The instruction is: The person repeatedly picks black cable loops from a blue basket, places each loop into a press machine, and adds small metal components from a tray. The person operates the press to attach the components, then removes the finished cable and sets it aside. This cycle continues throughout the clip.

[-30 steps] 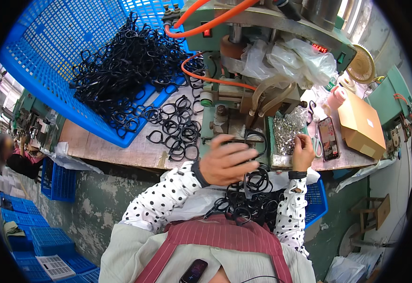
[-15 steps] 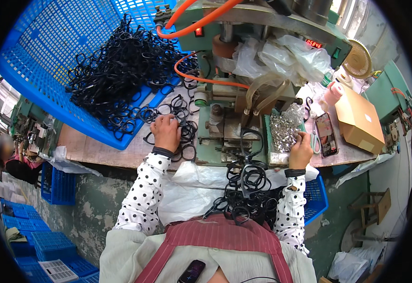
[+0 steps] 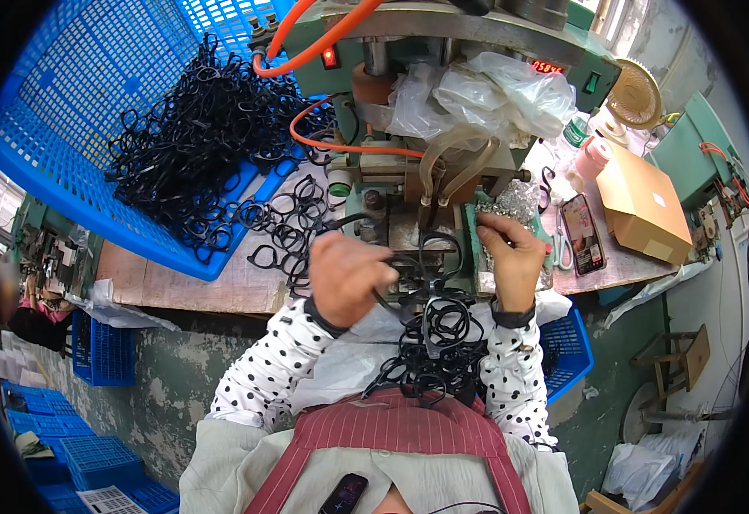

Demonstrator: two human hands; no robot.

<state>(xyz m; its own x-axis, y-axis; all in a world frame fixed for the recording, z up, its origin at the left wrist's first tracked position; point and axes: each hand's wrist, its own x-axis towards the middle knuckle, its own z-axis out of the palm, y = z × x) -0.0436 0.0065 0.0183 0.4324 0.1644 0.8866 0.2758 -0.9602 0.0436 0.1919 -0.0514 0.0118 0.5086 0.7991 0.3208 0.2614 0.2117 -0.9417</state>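
Left hand (image 3: pixel 346 278) grasping black frame (image 3: pixel 430 265) at machine (image 3: pixel 409 184); right hand (image 3: pixel 509 257) pinching small metal parts (image 3: pixel 512 201). Seat frame squarely, keep fingers clear.

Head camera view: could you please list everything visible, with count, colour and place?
Crate: one, blue, tilted at upper left.
Eyeglass frames: many, black, in crate, on bench and lap.
Machine: one, green, centre.
Hoses: several, orange, on machine.
Phone: one, dark, right bench.
Box: one, brown cardboard, far right.
Left hand: holds a black frame.
Right hand: at the small shiny parts beside the machine.
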